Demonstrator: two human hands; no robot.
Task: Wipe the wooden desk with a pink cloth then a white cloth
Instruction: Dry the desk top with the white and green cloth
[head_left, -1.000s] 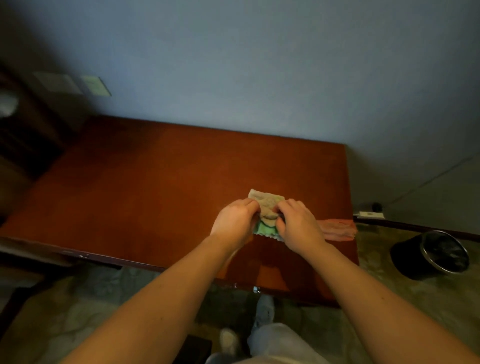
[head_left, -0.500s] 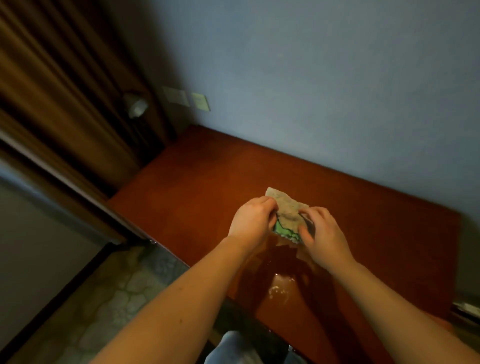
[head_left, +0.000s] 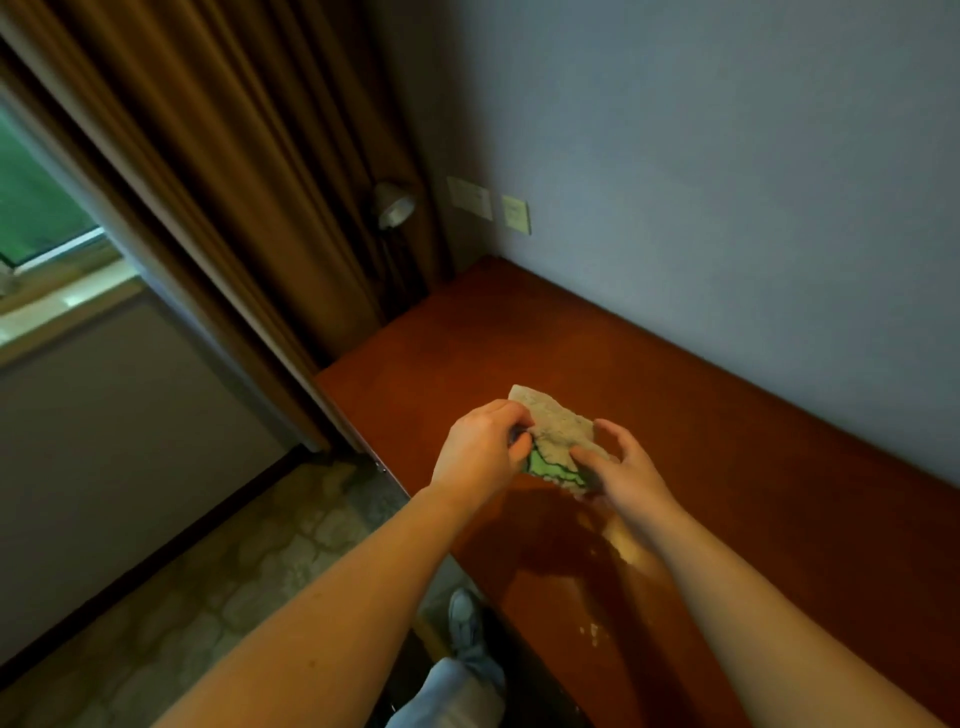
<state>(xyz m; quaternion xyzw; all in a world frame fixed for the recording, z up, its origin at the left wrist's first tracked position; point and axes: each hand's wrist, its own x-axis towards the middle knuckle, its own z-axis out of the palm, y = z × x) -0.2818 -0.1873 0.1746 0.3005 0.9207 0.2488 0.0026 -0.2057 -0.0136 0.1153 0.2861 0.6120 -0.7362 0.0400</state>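
A folded whitish cloth (head_left: 558, 434) with a green printed patch on its near edge is held just above the reddish wooden desk (head_left: 701, 467). My left hand (head_left: 480, 449) pinches its left edge with curled fingers. My right hand (head_left: 626, 470) grips its right side, thumb on top of the fabric. The pink cloth is out of view.
A blue-grey wall (head_left: 727, 182) borders the desk's far side. Brown curtains (head_left: 234, 182) and a small lamp (head_left: 394, 203) stand past the desk's left end. Wall plates (head_left: 514, 214) sit above the far left corner. My leg and shoe (head_left: 465, 623) are by the desk's front edge.
The view has swung left, so the pink cloth and the bin at the right have left the frame. Both hands kept holding the whitish cloth and moved with it toward the desk's left end.
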